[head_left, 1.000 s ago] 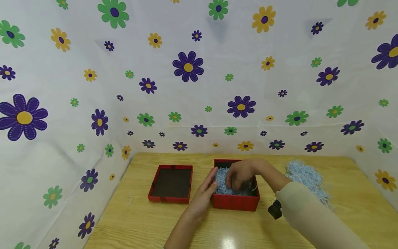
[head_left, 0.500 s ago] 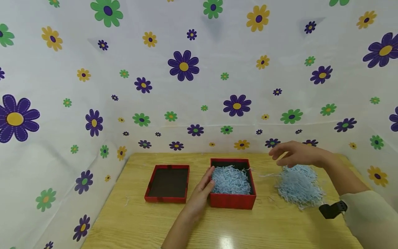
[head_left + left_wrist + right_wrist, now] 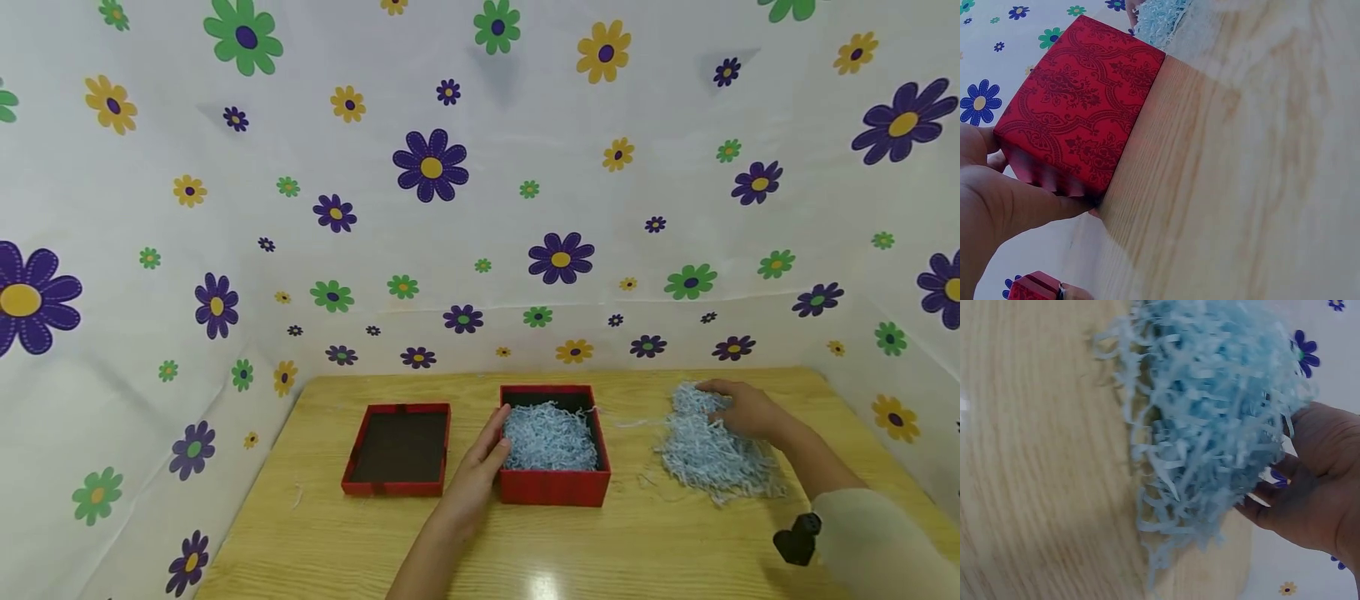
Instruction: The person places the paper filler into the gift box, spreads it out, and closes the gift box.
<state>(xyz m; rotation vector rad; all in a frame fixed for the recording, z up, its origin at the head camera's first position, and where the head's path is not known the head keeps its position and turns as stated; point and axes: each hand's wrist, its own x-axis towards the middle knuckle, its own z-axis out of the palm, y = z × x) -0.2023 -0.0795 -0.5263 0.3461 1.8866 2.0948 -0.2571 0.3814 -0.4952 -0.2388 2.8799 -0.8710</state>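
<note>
A red patterned box (image 3: 555, 487) stands on the table, holding light blue shredded paper (image 3: 550, 439). My left hand (image 3: 472, 479) lies along the box's left wall; in the left wrist view its fingers and thumb (image 3: 1016, 200) rest against one side of the red box (image 3: 1085, 100). On the right, my right hand (image 3: 750, 412) touches the loose pile of blue shredded paper (image 3: 712, 458). The right wrist view shows that hand (image 3: 1322, 481) beside the shredded paper (image 3: 1210, 406), its fingers spread at the pile's edge and some fingertips hidden.
A red lid with a dark inside (image 3: 397, 492) lies left of the box. Thin paper strands (image 3: 633, 423) stretch between box and pile. Flowered white cloth (image 3: 525, 125) stands behind and beside the wooden table (image 3: 450, 558). A small black object (image 3: 797, 540) is at my right wrist.
My right hand has left the box, moved right and come down onto the loose pile. The paper inside the box is now uncovered. My left hand stays at the box's left wall.
</note>
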